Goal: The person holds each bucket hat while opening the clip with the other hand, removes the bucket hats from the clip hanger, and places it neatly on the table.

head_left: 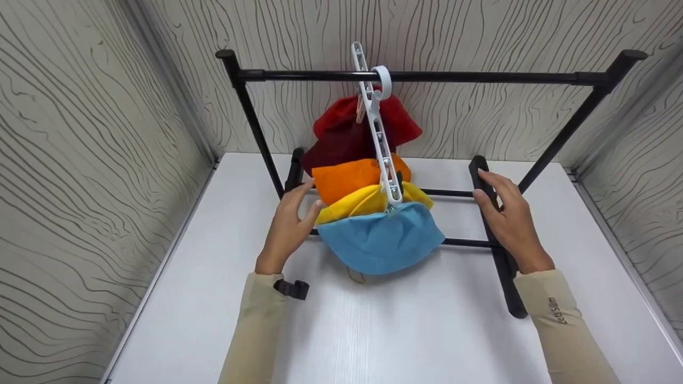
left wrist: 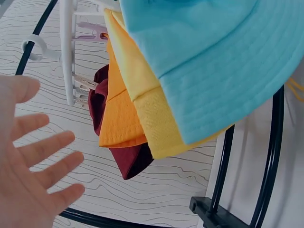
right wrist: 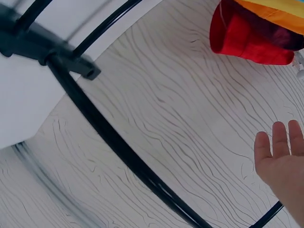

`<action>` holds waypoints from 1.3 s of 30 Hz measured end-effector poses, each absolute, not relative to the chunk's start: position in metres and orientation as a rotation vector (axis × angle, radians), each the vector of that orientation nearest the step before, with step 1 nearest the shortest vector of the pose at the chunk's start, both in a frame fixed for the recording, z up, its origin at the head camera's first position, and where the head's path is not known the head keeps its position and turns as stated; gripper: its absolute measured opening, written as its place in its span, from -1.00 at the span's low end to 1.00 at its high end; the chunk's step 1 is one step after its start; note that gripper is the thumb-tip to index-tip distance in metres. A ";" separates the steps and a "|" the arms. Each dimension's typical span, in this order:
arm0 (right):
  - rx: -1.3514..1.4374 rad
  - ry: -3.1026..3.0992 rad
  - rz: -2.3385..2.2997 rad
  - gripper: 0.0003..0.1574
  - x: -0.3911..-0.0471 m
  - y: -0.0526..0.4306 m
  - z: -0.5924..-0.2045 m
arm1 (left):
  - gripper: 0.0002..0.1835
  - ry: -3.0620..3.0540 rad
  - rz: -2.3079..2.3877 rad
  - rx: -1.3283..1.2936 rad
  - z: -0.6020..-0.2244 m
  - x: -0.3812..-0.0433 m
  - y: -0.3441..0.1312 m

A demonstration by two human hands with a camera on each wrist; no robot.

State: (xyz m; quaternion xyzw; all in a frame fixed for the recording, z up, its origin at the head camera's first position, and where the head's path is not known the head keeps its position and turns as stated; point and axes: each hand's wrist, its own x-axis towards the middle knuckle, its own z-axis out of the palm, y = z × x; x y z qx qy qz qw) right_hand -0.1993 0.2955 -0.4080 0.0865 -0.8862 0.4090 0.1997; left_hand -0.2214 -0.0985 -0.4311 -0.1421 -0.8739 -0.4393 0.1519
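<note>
A white clip hanger [head_left: 380, 133] hangs by its hook from the black rack's top bar [head_left: 480, 78]. Clipped along it, front to back, are a light blue bucket hat [head_left: 381, 240], a yellow hat [head_left: 352, 205], an orange hat [head_left: 344, 178], a maroon hat [head_left: 336, 146] and a red hat [head_left: 403, 122]. My left hand [head_left: 288, 226] is just left of the orange and yellow hats, fingers spread and holding nothing; the left wrist view shows its palm apart from them. My right hand [head_left: 509, 218], fingers extended, hovers by the rack's right foot [head_left: 493, 250], apart from the hats.
The rack stands on a white tabletop [head_left: 341, 330], with two lower crossbars [head_left: 469, 243] behind and under the hats. Wood-grain panels [head_left: 69, 186] enclose the back and both sides. A black band [head_left: 292, 289] sits at my left wrist.
</note>
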 end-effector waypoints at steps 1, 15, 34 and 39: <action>0.240 -2.482 1.157 -0.41 -0.199 0.294 -0.409 | -0.45 -2.498 -1.278 -0.422 -0.433 -0.220 -0.098; 0.359 -2.447 1.346 -0.46 -0.192 0.272 -0.412 | -0.52 -2.410 -1.352 -0.593 -0.449 -0.213 -0.081; 0.507 -2.513 1.424 -0.44 -0.197 0.236 -0.419 | -0.52 -2.487 -1.366 -0.646 -0.451 -0.204 -0.061; 0.535 -2.518 1.469 -0.42 -0.200 0.229 -0.416 | -0.52 -2.490 -1.380 -0.668 -0.451 -0.204 -0.057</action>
